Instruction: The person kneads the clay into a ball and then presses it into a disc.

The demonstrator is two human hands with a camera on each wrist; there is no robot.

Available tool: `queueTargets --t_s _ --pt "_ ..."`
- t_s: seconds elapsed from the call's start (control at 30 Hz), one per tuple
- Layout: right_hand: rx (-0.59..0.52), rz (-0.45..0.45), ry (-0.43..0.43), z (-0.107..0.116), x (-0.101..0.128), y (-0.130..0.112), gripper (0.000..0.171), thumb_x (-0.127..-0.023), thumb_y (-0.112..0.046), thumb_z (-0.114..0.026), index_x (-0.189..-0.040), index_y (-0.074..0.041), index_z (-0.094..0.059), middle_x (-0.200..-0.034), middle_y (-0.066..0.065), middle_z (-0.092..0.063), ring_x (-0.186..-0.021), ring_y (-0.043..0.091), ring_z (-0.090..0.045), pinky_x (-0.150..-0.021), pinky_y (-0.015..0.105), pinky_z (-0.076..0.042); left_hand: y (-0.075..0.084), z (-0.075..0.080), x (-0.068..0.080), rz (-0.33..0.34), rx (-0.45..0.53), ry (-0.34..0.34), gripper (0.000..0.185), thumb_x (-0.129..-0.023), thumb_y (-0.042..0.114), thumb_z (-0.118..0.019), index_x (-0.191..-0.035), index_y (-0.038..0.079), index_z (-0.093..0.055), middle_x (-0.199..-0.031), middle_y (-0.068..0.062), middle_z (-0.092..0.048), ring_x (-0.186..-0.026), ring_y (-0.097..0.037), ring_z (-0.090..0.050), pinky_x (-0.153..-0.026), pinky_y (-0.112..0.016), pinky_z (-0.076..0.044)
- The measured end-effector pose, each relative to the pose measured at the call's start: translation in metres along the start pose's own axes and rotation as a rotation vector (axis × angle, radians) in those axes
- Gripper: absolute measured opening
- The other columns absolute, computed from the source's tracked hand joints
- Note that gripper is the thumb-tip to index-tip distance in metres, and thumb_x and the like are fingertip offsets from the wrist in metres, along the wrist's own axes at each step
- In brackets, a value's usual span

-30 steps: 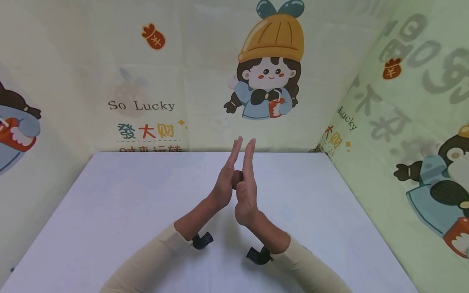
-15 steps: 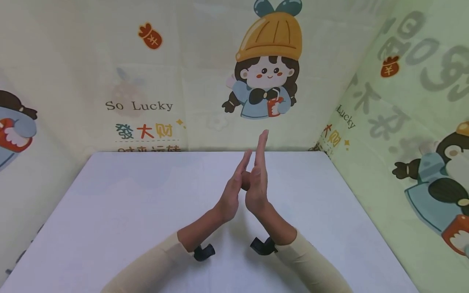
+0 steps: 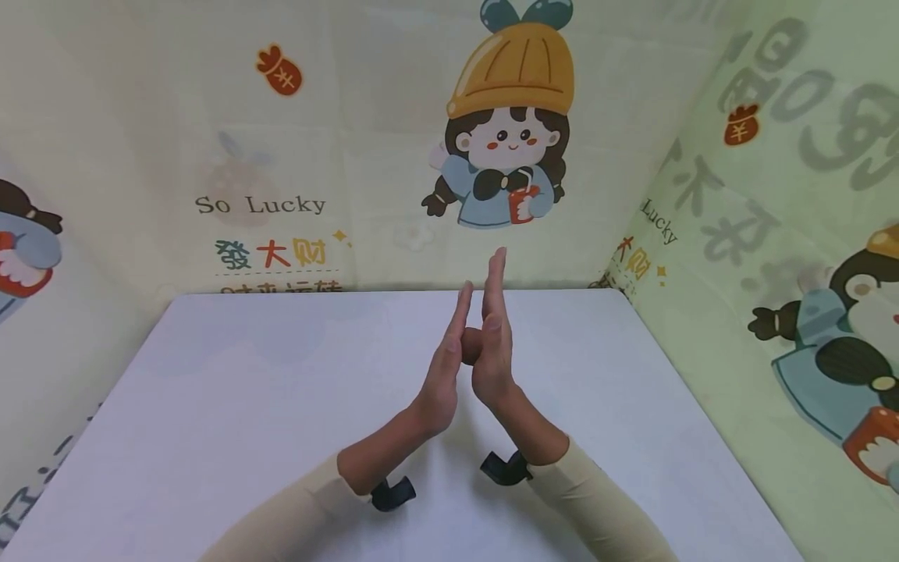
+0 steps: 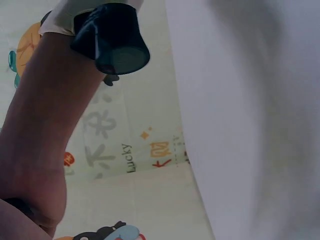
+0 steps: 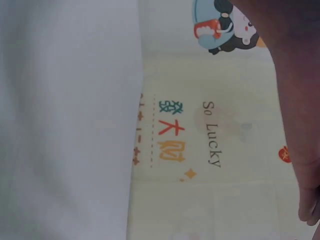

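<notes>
From my remote seat I see the left hand (image 3: 441, 375) and right hand (image 3: 492, 343), fingers straight, pressing 1 small brown ball (image 3: 471, 346) between their palms above the white table (image 3: 211, 406), rolling apparently midway, nothing set down.

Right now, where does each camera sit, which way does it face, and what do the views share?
Head: worn up top, looking forward and down at the white table; left hand and right hand press a small brown ball between flat palms.
Left wrist: under the left forearm, facing the table edge and cartoon wall.
Right wrist: beside the right forearm, facing table and wall.
Shared: the "So Lucky" print shows in head and right wrist views.
</notes>
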State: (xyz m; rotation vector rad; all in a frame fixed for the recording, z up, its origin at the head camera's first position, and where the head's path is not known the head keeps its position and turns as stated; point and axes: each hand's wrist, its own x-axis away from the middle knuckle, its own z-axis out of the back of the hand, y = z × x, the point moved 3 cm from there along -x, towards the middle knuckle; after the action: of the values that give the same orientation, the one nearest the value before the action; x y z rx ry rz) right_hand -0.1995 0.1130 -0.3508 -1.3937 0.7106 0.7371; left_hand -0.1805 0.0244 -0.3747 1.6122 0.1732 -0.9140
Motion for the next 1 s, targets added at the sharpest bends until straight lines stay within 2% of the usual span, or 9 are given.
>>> queueTargets --t_s 0.1,0.17,0.23,0.37,0.5,0.6,0.73,0.9,1.0 --pt "-0.025 -0.005 -0.016 0.000 0.002 0.002 0.085 -0.111 -0.059 -0.023 -0.166 0.003 0.000 -0.176 0.011 0.006 -0.161 0.023 0.005 -0.127 0.046 -0.006 0.003 -0.001 -0.001 -0.019 0.005 0.010 0.066 -0.114 0.039 -0.011 -0.168 0.004 -0.001 -0.177 -0.007 0.001 -0.161 -0.020 -0.002 -0.126 -0.054 -0.002" --pt "-0.043 -0.012 -0.029 0.000 0.004 0.004 0.085 -0.111 -0.059 -0.023 -0.166 0.001 0.000 -0.176 0.012 0.007 -0.152 0.017 -0.031 -0.123 0.037 -0.023 0.005 -0.001 -0.002 -0.032 0.006 0.022 0.066 -0.114 0.039 -0.011 -0.168 0.004 -0.001 -0.177 -0.007 0.001 -0.161 -0.020 -0.001 -0.126 -0.054 -0.002" --pt "-0.060 -0.022 -0.034 0.000 0.007 0.006 0.084 -0.111 -0.060 -0.022 -0.167 -0.001 0.000 -0.175 0.015 -0.008 -0.108 0.010 -0.061 -0.106 0.028 -0.038 0.008 -0.001 -0.003 -0.044 0.005 0.032 0.066 -0.113 0.040 -0.011 -0.168 0.004 -0.001 -0.177 -0.005 0.002 -0.161 -0.020 0.000 -0.126 -0.053 -0.001" --pt "-0.080 -0.014 -0.044 -0.002 0.009 0.009 0.081 -0.112 -0.057 -0.022 -0.167 -0.002 -0.001 -0.094 0.005 -0.068 -0.047 0.012 -0.033 -0.109 0.032 -0.037 0.012 0.001 -0.005 -0.069 -0.008 0.051 0.070 -0.113 0.045 -0.012 -0.168 0.004 -0.001 -0.177 -0.006 0.003 -0.160 -0.020 -0.001 -0.126 -0.050 -0.002" --pt "-0.084 0.022 -0.062 -0.006 0.012 0.010 0.082 -0.113 -0.056 -0.022 -0.166 0.004 -0.002 -0.049 -0.002 -0.040 -0.046 0.013 -0.031 -0.126 0.051 -0.009 0.014 0.005 -0.009 -0.061 0.007 0.082 0.070 -0.112 0.048 -0.013 -0.170 0.009 -0.003 -0.173 -0.008 -0.020 -0.116 -0.016 -0.051 -0.098 -0.033 -0.041" --pt "-0.083 0.025 -0.072 -0.011 0.013 0.009 0.083 -0.113 -0.057 -0.022 -0.165 0.004 -0.002 -0.052 -0.002 -0.039 -0.048 0.013 -0.034 -0.125 0.048 -0.017 0.015 0.010 -0.012 -0.047 0.029 0.106 0.070 -0.112 0.049 -0.013 -0.170 0.013 -0.004 -0.167 -0.007 -0.030 -0.077 -0.016 -0.041 -0.069 -0.028 -0.038" --pt "-0.071 0.001 -0.077 -0.018 0.015 0.007 0.082 -0.113 -0.056 -0.022 -0.166 0.002 -0.002 -0.060 0.001 -0.048 -0.055 0.016 -0.042 -0.109 0.032 -0.038 0.016 0.017 -0.018 -0.046 0.054 0.131 0.071 -0.111 0.050 -0.015 -0.170 0.011 -0.004 -0.176 -0.001 -0.008 -0.112 -0.014 -0.050 -0.096 -0.031 -0.040" --pt "-0.061 -0.030 -0.088 -0.027 0.019 0.005 0.081 -0.112 -0.056 -0.023 -0.167 0.000 0.000 -0.078 0.004 -0.054 -0.073 0.016 -0.049 -0.076 0.022 -0.043 0.016 0.028 -0.028 -0.057 0.050 0.178 0.071 -0.111 0.049 -0.017 -0.170 0.009 -0.006 -0.177 0.003 -0.003 -0.157 -0.014 -0.015 -0.122 -0.046 -0.019" --pt "-0.074 -0.047 -0.100 -0.031 0.021 0.004 0.083 -0.112 -0.058 -0.023 -0.167 -0.001 0.003 -0.084 0.008 -0.055 -0.086 0.016 -0.051 -0.106 0.031 -0.041 0.015 0.034 -0.033 -0.058 0.034 0.208 0.070 -0.112 0.048 -0.016 -0.170 0.009 -0.008 -0.176 0.004 -0.006 -0.160 -0.012 -0.002 -0.126 -0.048 -0.003"
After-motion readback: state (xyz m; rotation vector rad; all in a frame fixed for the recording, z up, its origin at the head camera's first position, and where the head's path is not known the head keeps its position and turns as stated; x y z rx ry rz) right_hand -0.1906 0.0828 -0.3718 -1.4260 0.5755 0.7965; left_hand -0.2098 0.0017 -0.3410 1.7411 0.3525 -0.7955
